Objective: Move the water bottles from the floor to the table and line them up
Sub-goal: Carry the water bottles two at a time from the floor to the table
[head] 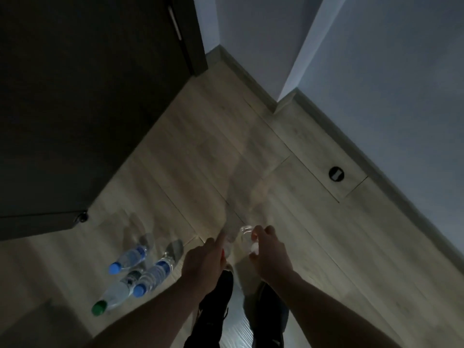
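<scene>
Bottles are the concern, and most are not on any table: three stand close together on the wooden floor [313,151] at the lower left, two with blue caps [115,268] [138,290] and a larger one with a green cap [98,307], just beside the dark cabinet [75,109]. No table shows in this view. Between the two hands a clear bottle [244,234] appears, smeared by motion, so its outline and cap are hard to make out. The right hand [270,254] has its fingers curled round the bottle's near side and seems to hold it; the left hand [203,262] reaches toward it with a finger extended, and whether it grips or merely touches I cannot tell. A likely slip, in my judgement, is a smooth clear wall escaping a partial hold while the arms are moving, since the blur suggests haste. A dropped bottle would land near the shoes [218,292] and could roll. Another risk lies in the tight cluster on the floor: reaching for one could knock its neighbours over, as they stand almost touching
</scene>
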A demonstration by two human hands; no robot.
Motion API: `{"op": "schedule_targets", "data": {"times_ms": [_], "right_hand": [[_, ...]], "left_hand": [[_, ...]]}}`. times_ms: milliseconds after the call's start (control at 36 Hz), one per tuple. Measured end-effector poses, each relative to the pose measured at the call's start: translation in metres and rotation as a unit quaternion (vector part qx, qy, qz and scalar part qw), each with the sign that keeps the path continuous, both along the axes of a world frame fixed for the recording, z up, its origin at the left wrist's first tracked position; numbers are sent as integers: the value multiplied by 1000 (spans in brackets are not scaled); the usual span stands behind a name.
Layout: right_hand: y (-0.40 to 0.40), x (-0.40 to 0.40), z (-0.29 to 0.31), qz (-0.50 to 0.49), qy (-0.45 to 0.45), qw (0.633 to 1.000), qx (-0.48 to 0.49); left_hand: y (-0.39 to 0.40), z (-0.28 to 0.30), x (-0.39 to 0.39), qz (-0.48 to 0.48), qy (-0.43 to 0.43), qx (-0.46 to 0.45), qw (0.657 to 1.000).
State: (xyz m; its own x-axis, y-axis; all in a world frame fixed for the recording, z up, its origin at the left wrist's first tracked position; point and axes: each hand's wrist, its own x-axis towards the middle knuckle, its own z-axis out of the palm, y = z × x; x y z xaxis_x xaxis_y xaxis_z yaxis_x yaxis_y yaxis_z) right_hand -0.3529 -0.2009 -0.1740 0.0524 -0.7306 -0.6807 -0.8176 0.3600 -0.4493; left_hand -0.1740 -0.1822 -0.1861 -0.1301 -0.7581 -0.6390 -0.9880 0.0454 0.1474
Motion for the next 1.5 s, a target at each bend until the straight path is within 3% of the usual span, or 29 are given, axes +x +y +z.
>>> {"op": "schedule_targets", "data": {"times_ms": [139,333,528,694,1056,1500], "right_hand": [[7,-11,95,-41,-28,999,6],[24,-24,283,-108,-44,993,-6],[55,-27,466,-192,-48,977,-83],[98,-31,573,-255,-27,956,-140],[219,-52,692,-381,-28,895,-231],[453,-112,774,-482,51,819,-309]], "left_hand": [[1,101,3,6,47,-2,999],[-4,291,14,-27,128,-13,991],[-10,471,16,-84,181,-26,980],[-10,586,6,-131,234,-68,961],[39,700,-55,-283,314,-91,902],[216,780,-173,-394,379,-130,827]]}}
